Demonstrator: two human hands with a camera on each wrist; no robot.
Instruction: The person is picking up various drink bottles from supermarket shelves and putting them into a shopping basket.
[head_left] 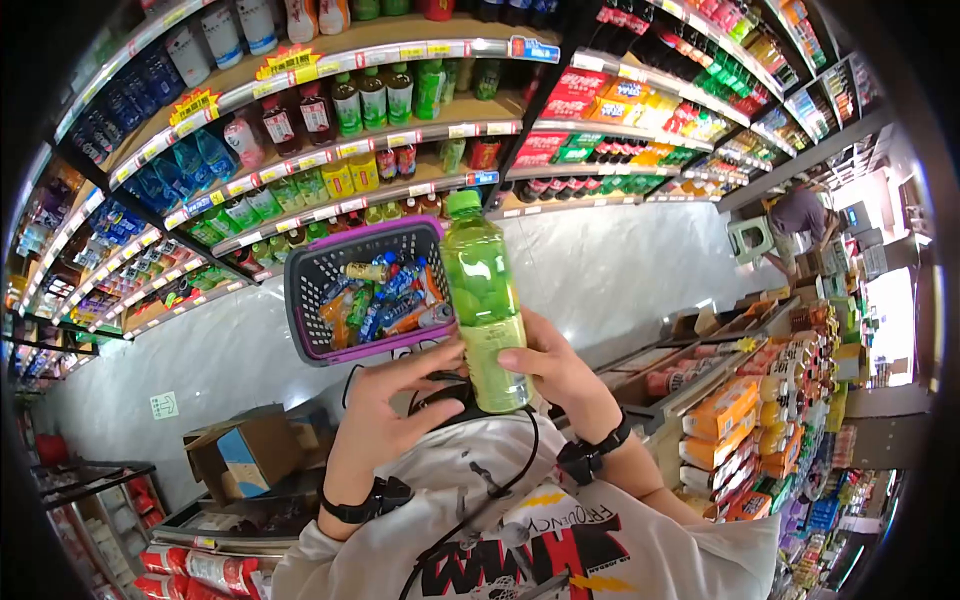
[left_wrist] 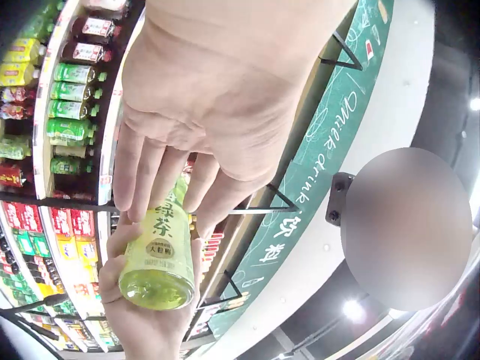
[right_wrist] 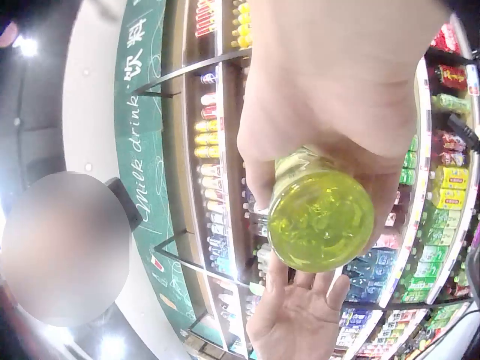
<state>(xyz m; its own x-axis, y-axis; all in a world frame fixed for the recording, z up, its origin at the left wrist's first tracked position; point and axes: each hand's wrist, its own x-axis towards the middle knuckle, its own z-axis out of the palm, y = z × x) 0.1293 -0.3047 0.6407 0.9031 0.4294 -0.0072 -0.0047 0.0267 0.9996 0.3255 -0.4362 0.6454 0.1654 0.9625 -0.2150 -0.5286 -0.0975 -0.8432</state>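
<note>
A green tea bottle (head_left: 485, 300) with a green cap and pale label stands upright in front of my chest. My right hand (head_left: 530, 360) grips its lower part, fingers curled round the label. My left hand (head_left: 430, 365) is spread, its straight fingers touching the bottle's left side. In the left wrist view the left hand (left_wrist: 195, 150) lies flat against the bottle (left_wrist: 157, 255), with the right hand (left_wrist: 142, 322) under it. From the right wrist I see the bottle's base (right_wrist: 322, 217) held in the right hand (right_wrist: 300, 112) and the left hand (right_wrist: 300, 315) spread beyond it.
A purple shopping basket (head_left: 300, 300) holding several drinks sits on the floor below the bottle. Drink shelves (head_left: 380, 140) run along the far side, snack shelves (head_left: 770, 400) on the right. A cardboard box (head_left: 245, 450) lies at left. A person (head_left: 800, 215) stands by a stool (head_left: 750, 240) far right.
</note>
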